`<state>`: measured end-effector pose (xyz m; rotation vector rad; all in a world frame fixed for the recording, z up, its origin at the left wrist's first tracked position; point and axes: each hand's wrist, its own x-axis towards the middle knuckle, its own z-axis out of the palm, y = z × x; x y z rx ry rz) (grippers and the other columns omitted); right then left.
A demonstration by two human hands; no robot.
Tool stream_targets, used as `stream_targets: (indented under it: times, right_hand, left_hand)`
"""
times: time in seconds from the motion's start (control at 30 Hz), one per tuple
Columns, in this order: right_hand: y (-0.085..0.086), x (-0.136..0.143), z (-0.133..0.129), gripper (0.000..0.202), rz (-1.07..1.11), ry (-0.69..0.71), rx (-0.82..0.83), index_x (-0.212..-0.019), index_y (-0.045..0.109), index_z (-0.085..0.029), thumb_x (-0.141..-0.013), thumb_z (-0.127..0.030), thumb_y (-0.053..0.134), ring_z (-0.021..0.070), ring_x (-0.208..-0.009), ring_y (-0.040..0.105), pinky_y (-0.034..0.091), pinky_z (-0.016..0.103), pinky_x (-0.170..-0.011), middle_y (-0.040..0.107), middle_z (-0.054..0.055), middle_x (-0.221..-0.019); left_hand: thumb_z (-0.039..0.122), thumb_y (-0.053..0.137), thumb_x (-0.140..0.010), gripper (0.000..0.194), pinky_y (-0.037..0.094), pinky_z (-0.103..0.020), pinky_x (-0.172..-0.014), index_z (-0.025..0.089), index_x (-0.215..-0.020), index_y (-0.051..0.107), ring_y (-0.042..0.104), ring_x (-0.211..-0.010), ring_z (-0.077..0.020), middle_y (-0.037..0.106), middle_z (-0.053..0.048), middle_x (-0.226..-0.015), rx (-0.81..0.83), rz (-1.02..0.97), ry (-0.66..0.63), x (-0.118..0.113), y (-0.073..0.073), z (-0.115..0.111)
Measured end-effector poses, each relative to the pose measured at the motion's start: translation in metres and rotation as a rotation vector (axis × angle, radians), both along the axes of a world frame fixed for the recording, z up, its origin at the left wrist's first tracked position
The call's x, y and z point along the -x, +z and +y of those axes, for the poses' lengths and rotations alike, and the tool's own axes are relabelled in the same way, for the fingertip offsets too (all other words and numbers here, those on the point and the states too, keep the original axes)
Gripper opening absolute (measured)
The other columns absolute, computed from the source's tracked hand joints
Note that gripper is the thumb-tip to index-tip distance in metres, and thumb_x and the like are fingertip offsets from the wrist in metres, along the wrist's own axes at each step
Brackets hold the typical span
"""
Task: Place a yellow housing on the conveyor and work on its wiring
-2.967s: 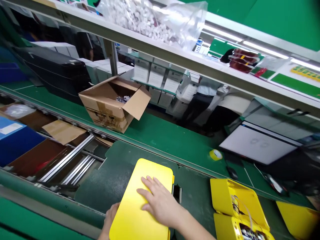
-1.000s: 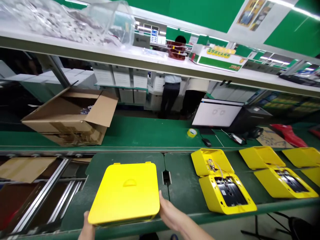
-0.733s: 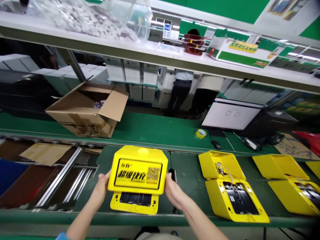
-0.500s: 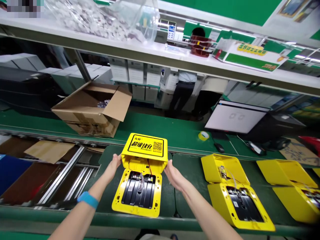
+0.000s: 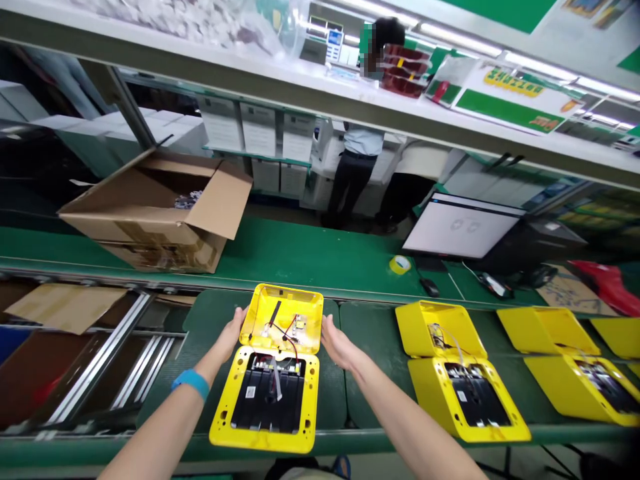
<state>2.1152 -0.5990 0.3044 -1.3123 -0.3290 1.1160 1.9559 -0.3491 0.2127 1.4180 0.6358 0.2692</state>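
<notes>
Head view: cardboard box (image 5: 155, 210) behind opened yellow case (image 5: 273, 367).

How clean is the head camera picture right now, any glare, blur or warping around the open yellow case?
Head view: open yellow case sharp and evenly lit, left hand and right hand crisp; overhead shelf bows from wide-angle distortion; ceiling strip lights glare top right.

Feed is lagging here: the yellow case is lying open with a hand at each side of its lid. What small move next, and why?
Probably ease both hands off the lid. It already lies folded back flat on the green mat, wires showing inside, with the base open in front of it. The left hand and right hand only touch its side edges with open fingers, so nothing seems to need holding.
</notes>
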Motion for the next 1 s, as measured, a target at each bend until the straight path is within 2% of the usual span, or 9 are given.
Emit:
stream_targets:
  times: [0.13,0.27,0.37,0.47,0.53,0.6,0.73,0.83,1.0]
  right_hand:
    - [-0.003,-0.001,-0.010,0.070,-0.039,0.003,0.037,-0.144,0.030,-0.028,-0.086,-0.067,0.035,0.0199,-0.148,0.015,0.011,0.047,-0.122,0.016,0.003,-0.160]
    - [-0.008,0.001,-0.029,0.078,-0.230,0.028,0.148,-0.144,0.028,-0.025,-0.080,-0.060,0.056,0.0217,-0.147,0.019,0.014,0.047,-0.122,0.017,0.007,-0.160]
    - [-0.013,0.011,-0.041,0.077,-0.341,-0.001,0.254,-0.138,0.038,-0.021,-0.076,-0.059,0.062,0.0238,-0.137,0.037,0.027,0.045,-0.117,0.039,0.012,-0.150]
    - [-0.016,0.030,-0.042,0.065,-0.257,0.077,0.281,-0.125,0.053,-0.018,-0.076,-0.059,0.061,0.0211,-0.097,0.061,0.049,0.040,-0.086,0.067,0.010,-0.108]
    - [-0.019,0.045,-0.034,0.064,-0.130,0.168,0.293,-0.122,0.056,-0.016,-0.074,-0.057,0.065,0.0158,-0.070,0.062,0.048,0.032,-0.064,0.070,0.006,-0.084]
    - [-0.025,0.058,-0.023,0.071,-0.001,0.202,0.308,-0.126,0.052,-0.016,-0.069,-0.055,0.071,0.0120,-0.057,0.059,0.043,0.027,-0.054,0.070,0.002,-0.074]
    - [-0.041,0.072,-0.003,0.071,0.210,0.097,0.288,-0.115,0.051,-0.015,-0.064,-0.059,0.073,0.0098,-0.056,0.060,0.043,0.023,-0.051,0.069,0.001,-0.076]
    - [-0.047,0.077,0.001,0.065,0.296,-0.015,0.240,-0.105,0.053,-0.015,-0.062,-0.058,0.075,0.0090,-0.058,0.062,0.043,0.021,-0.051,0.069,0.001,-0.078]
    - [-0.050,0.082,-0.004,0.063,0.377,-0.110,0.169,-0.108,0.054,-0.015,-0.064,-0.051,0.078,0.0104,-0.056,0.063,0.043,0.020,-0.049,0.069,0.000,-0.073]
  left_hand:
    - [0.064,0.026,-0.091,0.072,0.042,-0.039,-0.107,0.013,-0.136,0.050,0.052,-0.126,-0.0253,0.056,-0.012,-0.136,-0.086,0.036,0.055,0.006,-0.009,-0.006]
    - [0.055,0.044,-0.087,0.064,0.020,-0.041,-0.119,0.008,-0.129,0.054,0.036,-0.136,-0.0288,0.046,-0.018,-0.143,-0.344,0.088,0.237,0.014,0.003,-0.022]
    - [0.050,0.046,-0.088,0.051,0.020,-0.039,-0.118,0.016,-0.123,0.059,0.038,-0.133,-0.0264,0.051,-0.012,-0.136,-0.662,0.097,0.238,0.014,0.017,-0.036]
    - [0.049,0.041,-0.089,0.059,0.025,-0.040,-0.116,0.013,-0.135,0.048,0.033,-0.137,-0.0290,0.043,-0.014,-0.144,-0.864,0.315,0.169,0.003,0.023,-0.033]
    - [0.052,0.042,-0.087,0.078,0.030,-0.043,-0.112,0.001,-0.144,0.029,0.030,-0.139,-0.0337,0.034,-0.024,-0.149,-0.809,0.500,0.132,-0.010,0.020,-0.019]
    - [0.056,0.044,-0.085,0.085,0.043,-0.044,-0.100,-0.007,-0.140,0.032,0.046,-0.128,-0.0388,0.046,-0.032,-0.137,-0.706,0.616,0.050,-0.022,0.012,-0.001]
    - [0.046,0.044,-0.086,0.051,0.051,-0.043,-0.073,0.004,-0.101,0.069,0.067,-0.092,-0.0384,0.071,-0.025,-0.096,-0.610,0.730,-0.157,-0.036,-0.001,0.021]
    - [0.037,0.037,-0.089,0.043,0.049,-0.041,-0.075,0.009,-0.096,0.070,0.067,-0.095,-0.0358,0.072,-0.023,-0.094,-0.700,0.720,-0.199,-0.035,-0.001,0.016]
    - [0.038,0.028,-0.093,0.049,0.046,-0.037,-0.071,0.013,-0.109,0.066,0.067,-0.092,-0.0349,0.072,-0.020,-0.093,-0.815,0.657,-0.136,-0.025,0.009,-0.001]
